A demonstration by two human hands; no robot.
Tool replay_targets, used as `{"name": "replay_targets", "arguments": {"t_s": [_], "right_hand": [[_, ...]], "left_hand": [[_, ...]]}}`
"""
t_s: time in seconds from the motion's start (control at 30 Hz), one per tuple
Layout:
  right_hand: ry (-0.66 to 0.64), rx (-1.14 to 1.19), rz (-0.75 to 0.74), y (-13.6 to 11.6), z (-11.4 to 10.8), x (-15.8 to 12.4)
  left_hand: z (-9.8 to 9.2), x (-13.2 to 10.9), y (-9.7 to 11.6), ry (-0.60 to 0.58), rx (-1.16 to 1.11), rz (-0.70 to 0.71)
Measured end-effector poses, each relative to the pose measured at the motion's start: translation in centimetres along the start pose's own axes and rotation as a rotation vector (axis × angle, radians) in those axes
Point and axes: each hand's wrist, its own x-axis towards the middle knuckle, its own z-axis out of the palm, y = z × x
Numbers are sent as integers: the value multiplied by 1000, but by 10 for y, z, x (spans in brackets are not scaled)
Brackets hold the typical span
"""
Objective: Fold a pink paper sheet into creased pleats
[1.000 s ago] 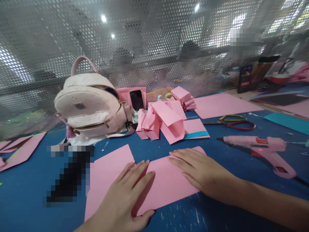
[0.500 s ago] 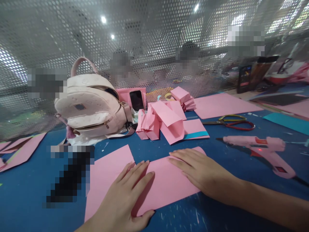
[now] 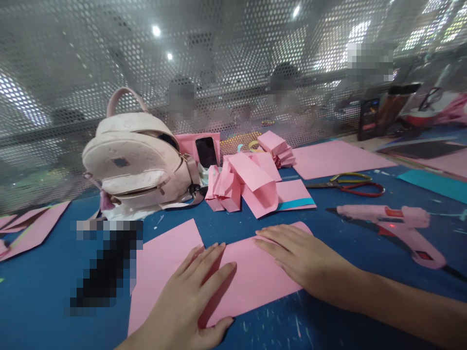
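**Careful, It Could Slip or Crease**

The pink paper (image 3: 255, 272) lies on the blue worktop (image 3: 44, 284) right in front of me. If I push harder on one side than the other, I think it could slide and go crooked. If there's a bump under it, pressing could make a bad crease. Another pink piece (image 3: 164, 262) shows on the left. I can't tell if the two are joined, so one might slip away from the other.

The glue gun (image 3: 379, 212) lies to the right, near my right hand (image 3: 304, 257). Its little red light (image 3: 392, 225) is on, so the tip might be hot. If I swing my right arm (image 3: 394, 301) up, I could bump it and maybe get burned.

Both my hands are spread flat, palms down. My left hand (image 3: 191, 289) rests where the two pink pieces meet, its thumb poking out by the near edge. My right hand lies on the other end, fingers a little apart. I'm not gripping anything.
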Motion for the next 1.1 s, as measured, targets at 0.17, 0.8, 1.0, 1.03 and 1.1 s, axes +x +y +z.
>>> {"name": "replay_targets", "arguments": {"t_s": [0.17, 0.8, 1.0, 1.03, 1.1], "right_hand": [[19, -3, 1, -1, -1, 1], [-1, 44, 32, -1, -6, 4], [-67, 121, 77, 3, -2, 1], [-87, 136, 90, 4, -2, 0], [-117, 165, 114, 5, 0, -1]], "left_hand": [[0, 1, 0, 4, 12, 15], [1, -2, 0, -8, -25, -10], [2, -2, 0, -20, -24, -7], [2, -2, 0, -23, -24, -8], [2, -2, 0, -28, -26, -12]]}}
